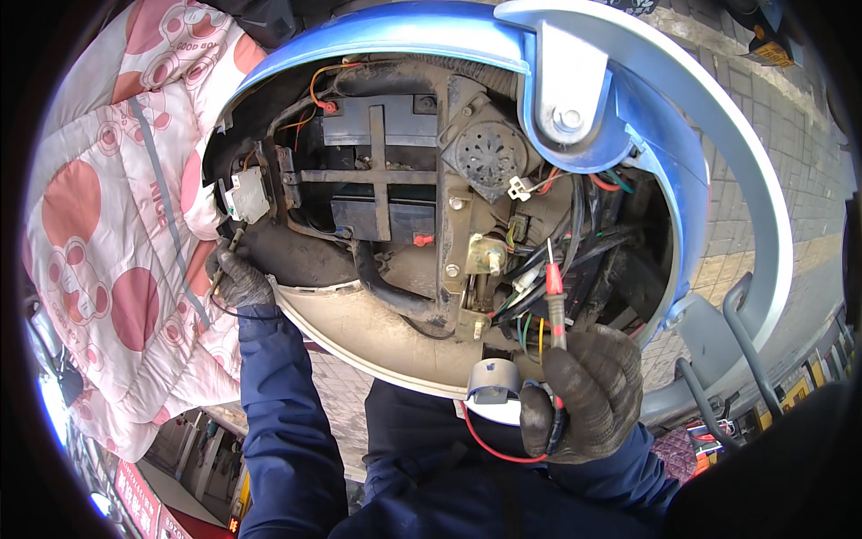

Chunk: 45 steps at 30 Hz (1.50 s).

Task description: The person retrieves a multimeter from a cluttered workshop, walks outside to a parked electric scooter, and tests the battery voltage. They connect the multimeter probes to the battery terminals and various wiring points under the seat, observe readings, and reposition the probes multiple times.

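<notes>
My right hand [597,391], in a dark worn glove, is closed round a red test probe [556,292]. Its bare metal tip points up toward the bundle of wires [539,278] inside the open scooter body; I cannot tell whether it touches any. A red lead [489,449] loops away from its lower end. My left hand [242,280], gloved too, is closed on a slim test probe [235,240] at the left edge of the opening. This probe's upper end is close below a white circuit breaker [247,195]. A thin black lead [238,313] curves past my left wrist.
Batteries [377,121] sit behind a metal cross frame [381,175]. Right of them is a round perforated speaker [491,154]. A loose white connector [518,189] hangs near it. The blue shell [395,31] and a grey grab rail [763,180] surround the opening. A quilted cover [117,260] drapes at left.
</notes>
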Available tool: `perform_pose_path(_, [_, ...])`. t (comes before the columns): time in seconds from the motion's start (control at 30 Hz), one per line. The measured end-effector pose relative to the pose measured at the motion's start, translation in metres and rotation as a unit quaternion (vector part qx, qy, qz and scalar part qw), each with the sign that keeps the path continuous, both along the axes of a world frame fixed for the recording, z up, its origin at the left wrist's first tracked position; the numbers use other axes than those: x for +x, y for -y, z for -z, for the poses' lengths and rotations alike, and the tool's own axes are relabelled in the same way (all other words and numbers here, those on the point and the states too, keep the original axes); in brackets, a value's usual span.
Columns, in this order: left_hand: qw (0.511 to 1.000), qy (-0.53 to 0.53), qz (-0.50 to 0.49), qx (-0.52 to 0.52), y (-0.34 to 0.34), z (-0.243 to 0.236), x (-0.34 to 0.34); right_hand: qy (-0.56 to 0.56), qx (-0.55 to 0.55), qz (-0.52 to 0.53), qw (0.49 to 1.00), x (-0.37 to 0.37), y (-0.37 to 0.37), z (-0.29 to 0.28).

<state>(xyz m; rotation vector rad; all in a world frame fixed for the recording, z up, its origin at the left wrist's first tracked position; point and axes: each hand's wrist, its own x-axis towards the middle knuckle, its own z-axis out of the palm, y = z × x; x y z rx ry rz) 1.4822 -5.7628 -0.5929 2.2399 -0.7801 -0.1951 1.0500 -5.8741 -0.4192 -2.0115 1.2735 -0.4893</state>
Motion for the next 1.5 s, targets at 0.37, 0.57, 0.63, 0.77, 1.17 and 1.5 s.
perform_pose_path(0.37, [0.997, 0.042, 0.011, 0.07, 0.004, -0.009, -0.007, -0.008, 0.006, -0.015, 1.0, 0.0, 0.003, 0.001])
perform_pose_path(0.57, [0.998, 0.019, 0.05, 0.032, 0.007, -0.006, -0.008, -0.007, -0.018, -0.008, 1.0, 0.004, -0.005, 0.002])
perform_pose_path(0.63, [0.998, 0.014, 0.056, 0.003, 0.007, -0.002, -0.009, 0.0, -0.024, -0.002, 1.0, 0.004, -0.01, 0.004])
perform_pose_path(0.77, [0.995, 0.071, 0.05, 0.051, 0.005, -0.003, -0.011, 0.042, -0.032, 0.028, 0.998, 0.006, -0.023, 0.01])
perform_pose_path(1.17, [0.994, 0.031, 0.084, 0.059, 0.014, -0.016, -0.013, 0.023, 0.061, -0.051, 0.997, 0.092, -0.025, -0.038])
perform_pose_path(1.5, [0.985, -0.017, 0.109, 0.133, 0.008, -0.005, -0.008, 0.324, 0.629, 0.082, 0.702, 0.203, -0.016, 0.024])
